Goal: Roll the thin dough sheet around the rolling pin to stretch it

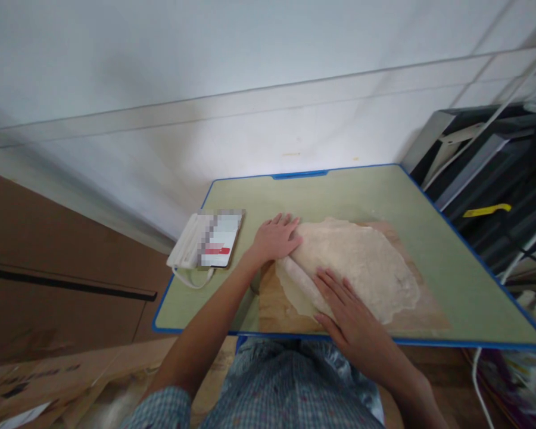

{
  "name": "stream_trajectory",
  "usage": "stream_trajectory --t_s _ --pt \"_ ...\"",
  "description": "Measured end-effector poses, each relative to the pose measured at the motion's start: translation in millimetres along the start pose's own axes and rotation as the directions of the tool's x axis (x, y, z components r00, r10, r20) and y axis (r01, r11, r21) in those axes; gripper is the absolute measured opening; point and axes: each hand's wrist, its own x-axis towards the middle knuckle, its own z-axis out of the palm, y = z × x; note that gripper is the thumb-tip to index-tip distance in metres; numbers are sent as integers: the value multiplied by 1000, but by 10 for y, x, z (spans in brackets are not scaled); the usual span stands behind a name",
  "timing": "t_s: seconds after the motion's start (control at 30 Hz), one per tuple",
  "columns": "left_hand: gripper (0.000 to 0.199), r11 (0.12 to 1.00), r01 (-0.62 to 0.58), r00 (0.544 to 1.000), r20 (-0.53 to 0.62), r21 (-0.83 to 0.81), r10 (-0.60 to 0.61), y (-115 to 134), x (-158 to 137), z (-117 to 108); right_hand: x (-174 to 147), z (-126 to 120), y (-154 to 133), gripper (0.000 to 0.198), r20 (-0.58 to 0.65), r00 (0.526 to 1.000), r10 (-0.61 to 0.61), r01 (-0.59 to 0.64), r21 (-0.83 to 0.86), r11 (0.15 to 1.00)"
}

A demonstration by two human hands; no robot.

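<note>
A thin, wide sheet of dough (361, 262) with an uneven edge lies on a wooden board (274, 307). A pale, flour-dusted rolling pin (302, 280) runs slantwise across its left part, between my two hands. My left hand (274, 239) rests with its fingers stretched out at the pin's far end, touching the dough's edge. Toward the near end, my right hand (346, 307) lies flat over the pin and the dough, fingers extended. Both ends of the pin are hidden under my hands.
The board is on a green folding table (339, 193) with a blue rim, against a white wall. Left of my hands lie a phone (221, 241) and a white power bank (190, 241) joined by a cable. Dark panels (486, 155) lean at the right.
</note>
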Motion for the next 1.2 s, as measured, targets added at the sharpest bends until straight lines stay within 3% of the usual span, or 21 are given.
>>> stream_trajectory --t_s 0.13,0.23,0.3,0.37,0.43,0.53,0.67,0.87,1.2 --pt "51 998 55 996 -65 -25 -56 -33 -174 33 10 -27 -21 53 -4 999 -43 43 63 997" --pt "53 984 127 972 -182 -123 -148 -79 -421 99 15 -30 -38 53 1 997 -72 72 89 993" --pt "55 898 115 882 -372 -424 -289 -87 -609 151 10 -16 -48 55 -26 997 -78 80 90 993" --pt "52 756 60 774 -448 -652 -448 -64 -791 193 -1 0 -52 58 -81 995 -55 63 97 993" --pt "51 656 35 751 -413 -754 -516 -15 -943 216 -13 11 -50 61 -136 991 -15 31 114 993" --pt "56 588 113 827 -251 -801 -502 72 -1081 233 -25 13 -40 61 -192 981 41 -9 165 986" --pt "57 647 184 911 -118 -740 -394 151 -1105 258 -33 14 -31 57 -183 978 98 -48 256 965" --pt "64 652 129 938 -121 -747 -324 195 -1054 259 -30 8 -30 50 -170 979 115 -56 317 947" --pt "62 634 113 937 -130 -765 -324 210 -1089 251 -21 -6 -14 52 -184 978 103 -40 319 947"
